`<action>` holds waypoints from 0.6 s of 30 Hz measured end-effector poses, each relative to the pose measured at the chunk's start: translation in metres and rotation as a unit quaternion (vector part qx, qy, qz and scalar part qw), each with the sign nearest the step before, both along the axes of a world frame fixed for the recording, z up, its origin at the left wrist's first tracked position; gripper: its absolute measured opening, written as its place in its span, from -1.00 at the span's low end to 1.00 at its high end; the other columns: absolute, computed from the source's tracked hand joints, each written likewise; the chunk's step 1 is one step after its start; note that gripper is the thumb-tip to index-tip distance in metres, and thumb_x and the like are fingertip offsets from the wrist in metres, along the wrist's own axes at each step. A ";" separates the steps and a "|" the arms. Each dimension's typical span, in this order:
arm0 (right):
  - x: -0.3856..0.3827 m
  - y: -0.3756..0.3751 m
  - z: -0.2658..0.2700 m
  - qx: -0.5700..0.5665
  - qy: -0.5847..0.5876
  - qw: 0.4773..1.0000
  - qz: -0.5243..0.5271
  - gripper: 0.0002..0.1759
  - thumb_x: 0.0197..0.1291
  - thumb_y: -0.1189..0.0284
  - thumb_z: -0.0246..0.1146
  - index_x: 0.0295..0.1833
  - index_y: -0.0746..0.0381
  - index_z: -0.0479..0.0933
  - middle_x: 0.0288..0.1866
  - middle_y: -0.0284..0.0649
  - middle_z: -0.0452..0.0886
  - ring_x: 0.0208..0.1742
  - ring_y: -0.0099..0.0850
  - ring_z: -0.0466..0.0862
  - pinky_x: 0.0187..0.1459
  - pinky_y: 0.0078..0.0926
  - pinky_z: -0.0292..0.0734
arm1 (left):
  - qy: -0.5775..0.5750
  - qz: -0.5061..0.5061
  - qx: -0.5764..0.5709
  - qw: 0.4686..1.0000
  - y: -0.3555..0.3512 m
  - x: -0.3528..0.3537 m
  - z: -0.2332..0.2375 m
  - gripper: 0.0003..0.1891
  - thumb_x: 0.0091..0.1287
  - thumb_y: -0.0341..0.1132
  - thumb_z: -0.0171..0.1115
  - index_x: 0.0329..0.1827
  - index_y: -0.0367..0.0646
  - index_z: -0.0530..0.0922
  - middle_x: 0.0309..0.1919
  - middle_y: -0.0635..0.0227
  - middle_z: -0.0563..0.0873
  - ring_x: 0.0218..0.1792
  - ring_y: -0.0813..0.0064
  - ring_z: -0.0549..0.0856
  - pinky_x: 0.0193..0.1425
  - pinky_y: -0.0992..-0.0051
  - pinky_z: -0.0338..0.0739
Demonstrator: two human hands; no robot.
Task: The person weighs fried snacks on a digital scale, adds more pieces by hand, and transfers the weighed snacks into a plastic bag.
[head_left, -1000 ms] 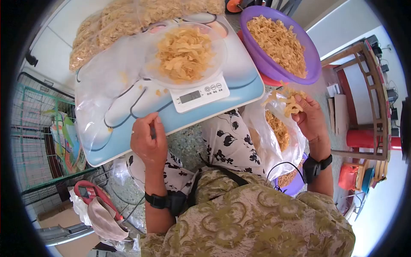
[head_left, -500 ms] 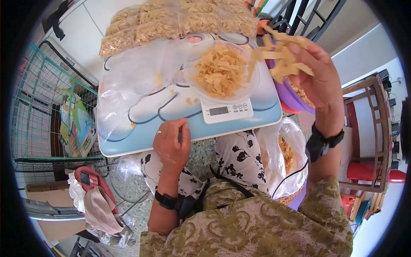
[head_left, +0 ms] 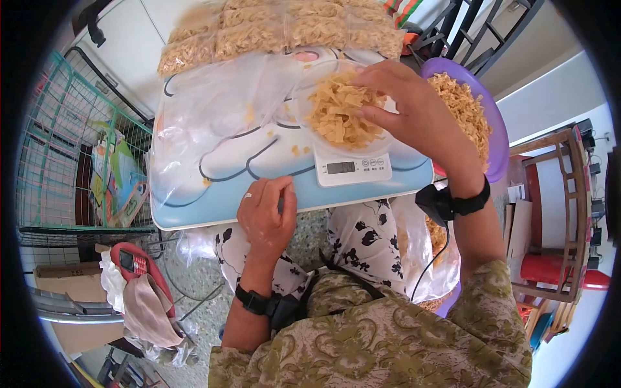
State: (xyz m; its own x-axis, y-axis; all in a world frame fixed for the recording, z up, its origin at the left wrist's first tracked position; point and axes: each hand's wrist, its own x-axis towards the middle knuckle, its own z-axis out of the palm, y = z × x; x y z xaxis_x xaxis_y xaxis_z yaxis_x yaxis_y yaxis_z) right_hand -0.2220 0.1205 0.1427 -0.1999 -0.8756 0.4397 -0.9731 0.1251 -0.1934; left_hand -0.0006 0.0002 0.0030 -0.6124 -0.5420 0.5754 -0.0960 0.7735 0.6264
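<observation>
My right hand [head_left: 407, 107] is over the clear bowl [head_left: 390, 123], its thumb and fingers apart at the edge of a heap of dry yellowish strips [head_left: 341, 110]. I cannot make out any strips lifted between the fingers. Under the bowl is a white digital kitchen scale [head_left: 354, 174], its display lit with digits too small to read surely. My left hand [head_left: 267, 210] rests at the table's front edge with curled fingers, a ring on one, and nothing in it. Clear plastic bags [head_left: 220, 103] lie flat to the left of the bowl.
Filled bags of strips [head_left: 252, 39] line the far side of the patterned table [head_left: 233, 210]. A purple basin [head_left: 495, 129] of strips stands at right. Below, near my legs, is an open plastic bag [head_left: 446, 268]. A green wire cage [head_left: 84, 142] and a red phone [head_left: 132, 262] are at left.
My right hand has moved left from above the purple basin to the bowl, and the strips it held are now in the bowl's heap. My left hand has stayed put.
</observation>
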 end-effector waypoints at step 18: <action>0.099 0.098 -0.092 -0.035 -0.263 0.964 0.017 -0.87 0.09 0.47 0.42 -0.39 0.17 0.57 -0.45 -0.27 0.56 -0.51 -0.32 0.56 -0.49 -0.39 0.45 | 0.000 -0.004 -0.023 1.000 -0.001 -0.002 -0.003 -0.92 0.27 -0.52 0.30 -0.21 -0.20 0.63 -0.50 0.31 0.58 -0.53 0.41 0.56 -0.44 0.48 0.42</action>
